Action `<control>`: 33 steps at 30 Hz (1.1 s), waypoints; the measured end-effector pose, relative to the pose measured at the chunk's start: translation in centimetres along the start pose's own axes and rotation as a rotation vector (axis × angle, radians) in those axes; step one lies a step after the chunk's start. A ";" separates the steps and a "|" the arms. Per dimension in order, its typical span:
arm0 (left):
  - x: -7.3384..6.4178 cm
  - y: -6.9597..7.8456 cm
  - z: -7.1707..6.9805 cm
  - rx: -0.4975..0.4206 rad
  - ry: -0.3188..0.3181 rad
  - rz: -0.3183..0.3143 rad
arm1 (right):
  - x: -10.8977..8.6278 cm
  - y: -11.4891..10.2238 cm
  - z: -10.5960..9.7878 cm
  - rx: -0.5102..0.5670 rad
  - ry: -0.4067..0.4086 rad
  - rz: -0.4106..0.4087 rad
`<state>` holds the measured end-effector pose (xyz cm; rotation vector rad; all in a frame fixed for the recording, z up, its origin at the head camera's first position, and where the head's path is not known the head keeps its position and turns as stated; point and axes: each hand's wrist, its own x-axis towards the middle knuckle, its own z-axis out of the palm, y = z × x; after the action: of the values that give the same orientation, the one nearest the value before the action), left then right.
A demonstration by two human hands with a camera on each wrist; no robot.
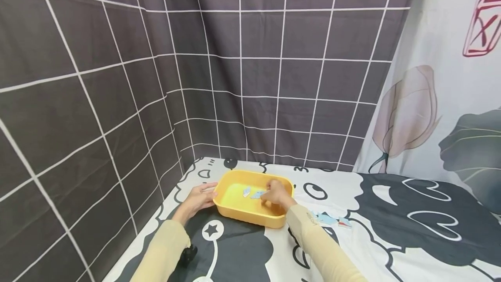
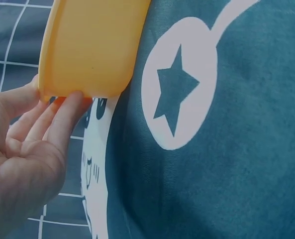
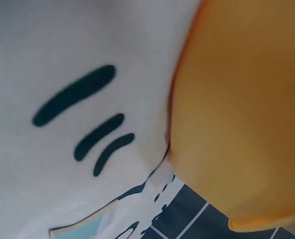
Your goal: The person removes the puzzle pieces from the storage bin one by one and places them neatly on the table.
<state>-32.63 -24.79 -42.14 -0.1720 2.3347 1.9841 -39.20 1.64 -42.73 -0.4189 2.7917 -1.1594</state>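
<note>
A shallow yellow plastic tub (image 1: pixel 250 216) stands on the patterned cloth. My left hand (image 1: pixel 200 201) grips its left end; in the left wrist view the thumb lies along one side of the tub wall (image 2: pixel 95 47) and the fingers (image 2: pixel 70 112) on the other. My right hand (image 1: pixel 277 194) reaches down inside the tub with bent fingers. At its fingertips is a light blue flat piece (image 1: pixel 257 194); whether it is pinched or only touched is hidden. Another small pale blue-and-white piece (image 1: pixel 246 191) lies on the tub floor. The right wrist view mostly shows the tub's outer wall (image 3: pixel 237 109).
Several light blue flat pieces (image 1: pixel 326 219), one with a red mark, lie on the cloth right of the tub, beside my right forearm. A black-and-white cartoon cloth (image 1: pixel 368 225) covers the surface. Dark gridded curtains (image 1: pixel 258 77) hang behind and at the left.
</note>
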 end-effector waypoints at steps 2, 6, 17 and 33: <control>0.0 -0.1 0.2 -0.003 -0.018 0.006 | -0.1 0.1 -0.5 0.033 0.021 0.025; 0.1 -0.2 0.5 -0.006 -0.034 0.008 | -0.5 0.1 -1.5 0.047 0.056 0.029; 0.0 -0.2 -0.2 -0.014 -0.049 0.018 | -2.7 -0.2 -2.7 0.180 0.106 -0.057; -0.4 -0.3 -0.8 -0.011 -0.091 0.023 | -7.1 2.6 -7.2 0.127 0.233 -0.087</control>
<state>-32.17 -25.66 -42.28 -0.0537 2.2804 1.9715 -34.34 10.36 -39.61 -0.4222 2.8942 -1.4845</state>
